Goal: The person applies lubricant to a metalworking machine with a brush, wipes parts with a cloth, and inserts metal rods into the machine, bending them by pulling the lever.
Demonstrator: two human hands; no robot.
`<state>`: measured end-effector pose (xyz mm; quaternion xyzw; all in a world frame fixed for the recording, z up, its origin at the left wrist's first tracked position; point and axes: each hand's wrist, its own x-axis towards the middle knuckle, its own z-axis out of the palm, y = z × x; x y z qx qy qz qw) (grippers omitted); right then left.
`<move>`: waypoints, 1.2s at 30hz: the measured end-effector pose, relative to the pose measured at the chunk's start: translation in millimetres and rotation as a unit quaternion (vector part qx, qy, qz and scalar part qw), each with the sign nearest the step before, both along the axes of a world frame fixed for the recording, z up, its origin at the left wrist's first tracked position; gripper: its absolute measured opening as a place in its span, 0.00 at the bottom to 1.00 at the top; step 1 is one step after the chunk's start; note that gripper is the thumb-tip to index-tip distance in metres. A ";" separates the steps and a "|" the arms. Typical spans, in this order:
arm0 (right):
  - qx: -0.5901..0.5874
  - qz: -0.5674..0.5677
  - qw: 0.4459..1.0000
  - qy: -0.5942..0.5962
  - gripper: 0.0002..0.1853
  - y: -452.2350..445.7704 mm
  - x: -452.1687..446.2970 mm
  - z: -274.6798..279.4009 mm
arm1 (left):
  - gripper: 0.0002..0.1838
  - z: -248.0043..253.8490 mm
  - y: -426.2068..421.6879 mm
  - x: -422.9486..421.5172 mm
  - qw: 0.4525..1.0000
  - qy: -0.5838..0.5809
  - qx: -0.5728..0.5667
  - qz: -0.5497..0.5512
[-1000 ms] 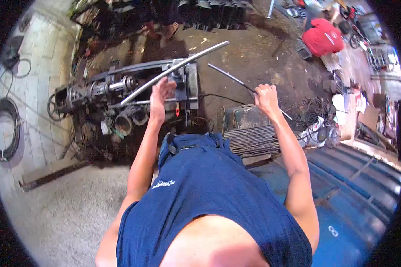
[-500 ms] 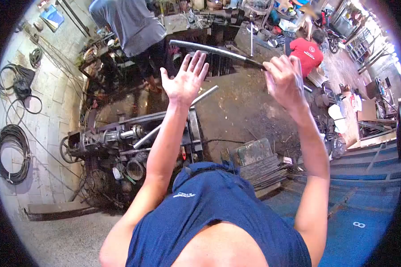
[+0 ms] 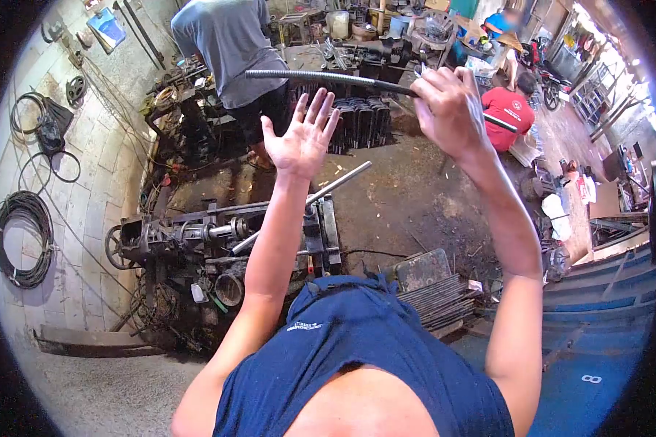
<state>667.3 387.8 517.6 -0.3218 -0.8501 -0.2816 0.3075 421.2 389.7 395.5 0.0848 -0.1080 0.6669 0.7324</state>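
My right hand is closed around a long metal rod, raised at chest height or above. The rod's threaded-looking end points left and its other end sticks out to the right past my wrist. Below the rod's left half, my left hand is held up with its palm showing and fingers spread, holding nothing. A pale metal pipe lies slanted over the machine, partly hidden behind my left forearm.
A person in a grey shirt stands at the upper left. Another in a red shirt crouches at the right. Dark metal pieces stand on the floor ahead. Flat bars lie stacked near my waist. Coiled cable hangs on the left wall.
Both hands have risen from near the machine, and my left hand has turned its palm into view. The rod has gone up and left with my right hand. The view has tilted up.
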 end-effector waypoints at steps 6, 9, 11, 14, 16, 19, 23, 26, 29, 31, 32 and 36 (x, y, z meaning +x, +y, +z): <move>-0.111 0.046 0.980 0.157 0.10 26.7 3.7 1.9 | 0.47 -12.1 -2.3 -22.5 0.999 0.007 0.000 0.035; -0.154 0.063 0.944 0.284 0.13 48.8 26.9 3.2 | 0.47 -20.9 -8.0 -41.7 0.997 0.023 -0.011 0.070; -0.187 0.065 0.906 0.373 0.15 77.3 53.0 -9.3 | 0.46 -30.5 -12.9 -57.8 0.994 0.032 -0.026 0.103; -0.262 0.112 0.821 0.494 0.11 72.1 76.0 -13.2 | 0.45 -56.1 -21.0 -85.8 0.986 0.018 -0.040 0.158; -0.304 0.135 0.733 0.594 0.10 69.3 83.3 -22.0 | 0.45 -74.1 -25.9 -97.5 0.981 0.020 -0.047 0.189; -0.357 0.194 0.580 0.706 0.10 47.8 77.7 -33.0 | 0.45 -90.7 -28.1 -100.7 0.974 0.022 -0.071 0.212; -0.388 0.282 0.404 0.779 0.09 30.6 57.3 -48.2 | 0.46 -84.9 -25.2 -89.9 0.979 -0.013 -0.092 0.181; -0.388 0.324 0.331 0.797 0.07 14.3 33.3 -43.9 | 0.46 -60.3 -24.1 -60.3 0.989 -0.013 -0.057 0.135; -0.383 0.333 0.313 0.803 0.07 6.7 16.8 -39.5 | 0.47 -42.3 -23.2 -34.5 0.995 -0.024 -0.034 0.085; -0.382 0.345 0.316 0.797 0.09 4.5 11.5 -40.0 | 0.47 -35.4 -24.5 -24.0 0.997 -0.024 -0.034 0.069; -0.384 0.345 0.315 0.797 0.09 4.3 9.4 -39.9 | 0.47 -33.1 -25.2 -20.2 0.997 -0.025 -0.033 0.060; -0.376 0.333 0.313 0.806 0.08 2.8 3.0 -40.1 | 0.46 -32.6 -28.4 -11.2 0.998 -0.024 -0.035 0.047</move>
